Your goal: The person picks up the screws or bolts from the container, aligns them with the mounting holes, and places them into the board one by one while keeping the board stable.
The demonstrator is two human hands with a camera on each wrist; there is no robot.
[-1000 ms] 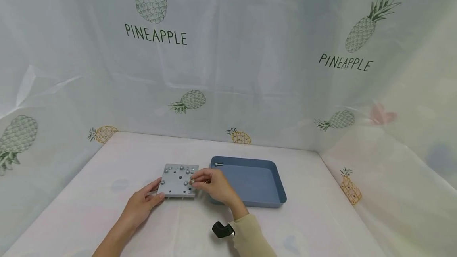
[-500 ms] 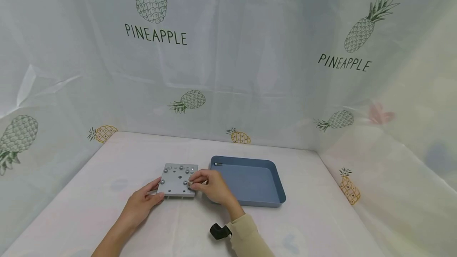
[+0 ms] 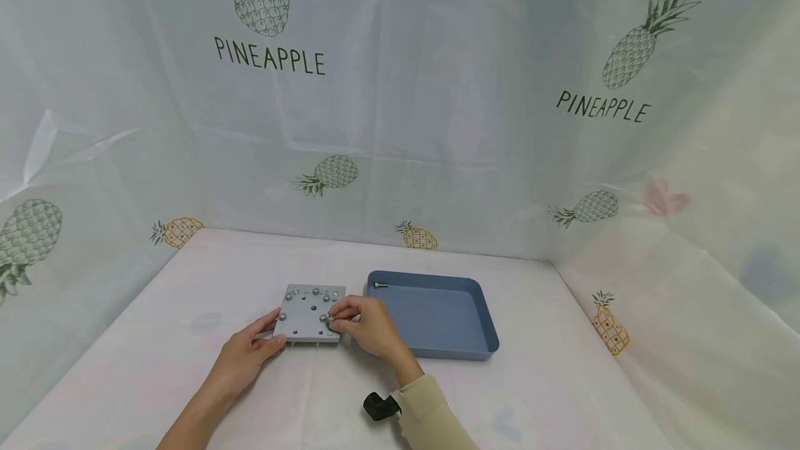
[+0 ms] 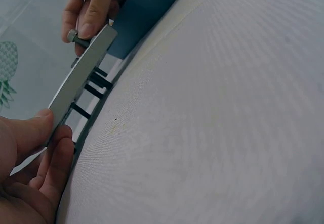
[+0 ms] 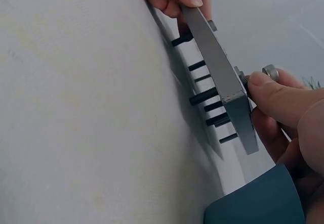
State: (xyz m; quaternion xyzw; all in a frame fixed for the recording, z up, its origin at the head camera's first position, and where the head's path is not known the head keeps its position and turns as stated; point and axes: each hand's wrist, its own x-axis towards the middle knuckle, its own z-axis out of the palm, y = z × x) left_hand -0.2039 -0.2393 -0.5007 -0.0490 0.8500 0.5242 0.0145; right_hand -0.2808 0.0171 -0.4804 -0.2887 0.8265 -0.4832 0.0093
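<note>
A square silver metal plate (image 3: 303,325), studded with bolts and holes, is held over the table. My left hand (image 3: 244,353) grips its left side, with the thumb at the near corner. At the plate's right side, my right hand (image 3: 373,328) pinches a socket-head bolt (image 5: 271,72) between thumb and fingers. That bolt's head also shows in the left wrist view, with the plate (image 4: 83,75) under it; whether its tip is in a hole is hidden. Dark threaded shanks (image 5: 204,96) of other bolts stick out beneath the plate.
Right of the plate stands a shallow blue tray (image 3: 437,314), with one bolt (image 3: 380,285) lying in its far left corner. A black device (image 3: 380,406) sits at the right wrist. A white pineapple-print curtain (image 3: 437,123) encloses the table at the back and sides.
My right hand has shifted slightly left with its bolt, which now sits closer to the neighbouring bolt on the plate. My left hand and the plate stay about the same.
</note>
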